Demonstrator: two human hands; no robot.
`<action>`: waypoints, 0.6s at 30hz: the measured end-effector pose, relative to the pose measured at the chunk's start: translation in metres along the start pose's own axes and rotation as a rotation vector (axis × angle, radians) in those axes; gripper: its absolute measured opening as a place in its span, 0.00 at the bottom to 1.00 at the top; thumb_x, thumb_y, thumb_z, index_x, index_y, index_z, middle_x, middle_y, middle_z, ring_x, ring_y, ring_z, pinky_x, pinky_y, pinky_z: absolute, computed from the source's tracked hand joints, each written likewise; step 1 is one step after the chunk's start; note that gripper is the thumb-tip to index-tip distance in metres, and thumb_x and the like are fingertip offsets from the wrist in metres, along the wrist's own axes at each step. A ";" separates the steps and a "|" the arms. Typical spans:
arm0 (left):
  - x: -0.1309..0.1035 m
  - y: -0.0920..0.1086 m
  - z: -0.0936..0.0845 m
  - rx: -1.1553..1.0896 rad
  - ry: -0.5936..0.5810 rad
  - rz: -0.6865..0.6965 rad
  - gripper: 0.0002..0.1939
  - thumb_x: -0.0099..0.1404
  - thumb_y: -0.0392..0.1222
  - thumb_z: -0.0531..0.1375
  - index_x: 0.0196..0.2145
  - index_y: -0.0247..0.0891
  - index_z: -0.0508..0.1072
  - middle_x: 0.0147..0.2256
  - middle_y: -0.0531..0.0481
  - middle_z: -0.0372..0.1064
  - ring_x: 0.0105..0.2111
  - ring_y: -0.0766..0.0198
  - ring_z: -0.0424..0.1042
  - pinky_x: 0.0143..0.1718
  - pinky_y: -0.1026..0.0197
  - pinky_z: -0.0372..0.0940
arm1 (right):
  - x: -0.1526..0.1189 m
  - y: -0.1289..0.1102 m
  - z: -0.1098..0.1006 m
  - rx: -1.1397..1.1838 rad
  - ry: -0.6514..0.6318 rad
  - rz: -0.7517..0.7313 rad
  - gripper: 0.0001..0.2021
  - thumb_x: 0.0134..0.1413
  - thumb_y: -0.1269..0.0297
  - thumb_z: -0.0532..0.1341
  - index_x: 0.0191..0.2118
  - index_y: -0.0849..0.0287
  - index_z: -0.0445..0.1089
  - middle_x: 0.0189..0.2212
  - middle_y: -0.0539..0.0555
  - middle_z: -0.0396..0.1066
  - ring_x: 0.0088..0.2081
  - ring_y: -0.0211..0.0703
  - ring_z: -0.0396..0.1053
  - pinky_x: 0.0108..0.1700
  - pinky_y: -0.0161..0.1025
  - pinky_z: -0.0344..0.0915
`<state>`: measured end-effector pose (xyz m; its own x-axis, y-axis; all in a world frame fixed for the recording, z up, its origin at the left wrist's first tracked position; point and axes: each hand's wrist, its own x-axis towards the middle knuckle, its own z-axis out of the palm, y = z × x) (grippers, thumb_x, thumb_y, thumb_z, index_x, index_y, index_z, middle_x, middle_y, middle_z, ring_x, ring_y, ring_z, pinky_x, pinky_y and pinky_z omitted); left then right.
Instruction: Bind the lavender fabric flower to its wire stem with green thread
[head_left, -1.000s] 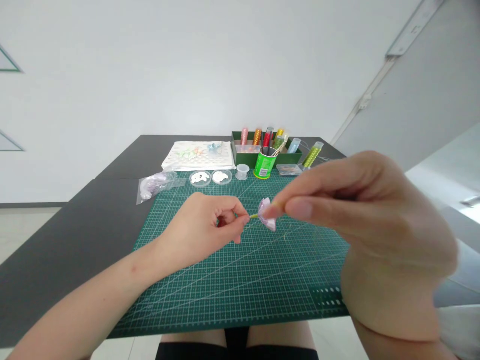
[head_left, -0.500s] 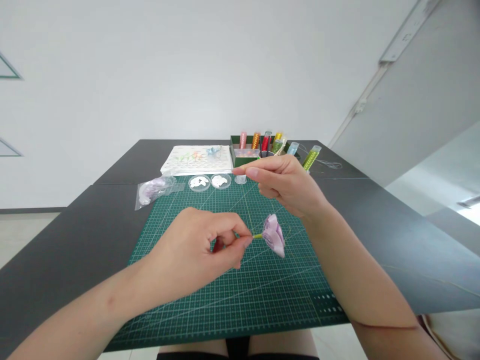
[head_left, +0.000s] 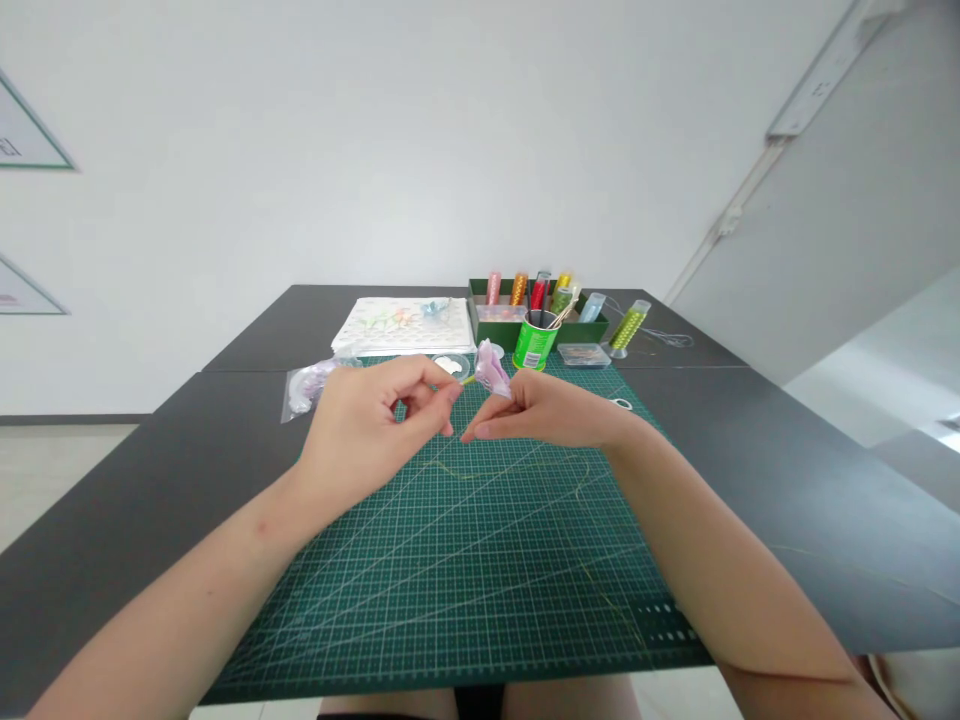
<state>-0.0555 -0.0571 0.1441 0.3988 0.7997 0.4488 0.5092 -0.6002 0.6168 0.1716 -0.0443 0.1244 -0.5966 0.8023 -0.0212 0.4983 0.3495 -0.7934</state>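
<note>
And here the left hand [head_left: 379,410] is pinching the thin green stem [head_left: 469,380] between thumb and index finger, while the pale purple flower [head_left: 491,370] is sitting at the stem's far end, hanging in the air above the green cutting mat [head_left: 465,580], petals facing right. The right hand [head_left: 551,408] is reaching in from the other side, its thumb and index finger coming narrowly together just below the bloom; whether they are gripping the fine thread, I am not able to tell. Its knuckles are overlapping the petals in this view, and any actual contact is staying unclear. Lengths of pale thread [head_left: 461,477] are showing over the mat below. If winding is what's going on, doing it well is probably depending on a steady left pinch close under the flower, with the stem turning as little as possible. The right hand is likely wanting light, even tension, passing wide around the petals rather than brushing them. Behind, the green can [head_left: 531,350] is standing by the box [head_left: 495,332], and a plastic bag [head_left: 304,388] is lying leftward, mostly on the dark counter [head_left: 187,500].
</note>
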 end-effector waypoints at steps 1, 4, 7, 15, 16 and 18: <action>0.002 -0.003 0.000 0.013 0.022 0.003 0.10 0.67 0.44 0.61 0.31 0.41 0.79 0.20 0.57 0.76 0.17 0.70 0.64 0.22 0.67 0.57 | -0.002 -0.003 -0.001 -0.007 -0.007 0.039 0.16 0.61 0.56 0.64 0.42 0.62 0.83 0.20 0.46 0.66 0.22 0.31 0.51 0.24 0.33 0.48; 0.005 -0.008 0.000 0.050 0.055 0.011 0.10 0.67 0.44 0.61 0.31 0.41 0.79 0.21 0.57 0.77 0.17 0.71 0.63 0.22 0.67 0.56 | -0.013 -0.016 -0.003 -0.023 -0.028 0.107 0.17 0.61 0.54 0.64 0.42 0.63 0.83 0.17 0.44 0.58 0.20 0.31 0.44 0.22 0.34 0.43; 0.005 -0.010 0.002 0.091 0.066 0.038 0.10 0.68 0.42 0.60 0.31 0.41 0.79 0.21 0.58 0.76 0.18 0.71 0.64 0.24 0.67 0.56 | -0.027 -0.032 -0.002 -0.068 -0.024 0.107 0.17 0.63 0.55 0.62 0.43 0.63 0.83 0.18 0.45 0.61 0.20 0.31 0.45 0.21 0.34 0.44; 0.004 -0.011 0.007 0.301 0.079 0.076 0.10 0.69 0.43 0.58 0.35 0.43 0.80 0.24 0.54 0.78 0.26 0.64 0.73 0.30 0.64 0.59 | -0.055 -0.058 0.005 -0.255 0.092 0.060 0.09 0.61 0.64 0.64 0.37 0.57 0.84 0.17 0.45 0.66 0.19 0.30 0.50 0.21 0.31 0.47; 0.004 -0.012 0.008 0.325 0.084 0.079 0.10 0.69 0.43 0.58 0.35 0.43 0.80 0.24 0.54 0.78 0.27 0.63 0.74 0.30 0.64 0.60 | -0.059 -0.060 0.005 -0.277 0.096 0.037 0.08 0.60 0.66 0.65 0.36 0.56 0.84 0.16 0.44 0.65 0.18 0.30 0.51 0.20 0.31 0.48; 0.005 -0.013 0.009 0.328 0.078 0.069 0.10 0.68 0.44 0.59 0.35 0.42 0.80 0.24 0.54 0.78 0.26 0.64 0.73 0.30 0.64 0.59 | -0.066 -0.062 0.005 -0.290 0.073 -0.020 0.08 0.59 0.69 0.65 0.36 0.56 0.84 0.16 0.44 0.68 0.18 0.29 0.55 0.20 0.30 0.51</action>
<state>-0.0532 -0.0458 0.1326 0.3881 0.7483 0.5380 0.7063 -0.6165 0.3479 0.1769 -0.1219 0.1722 -0.5661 0.8231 0.0449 0.6525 0.4807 -0.5859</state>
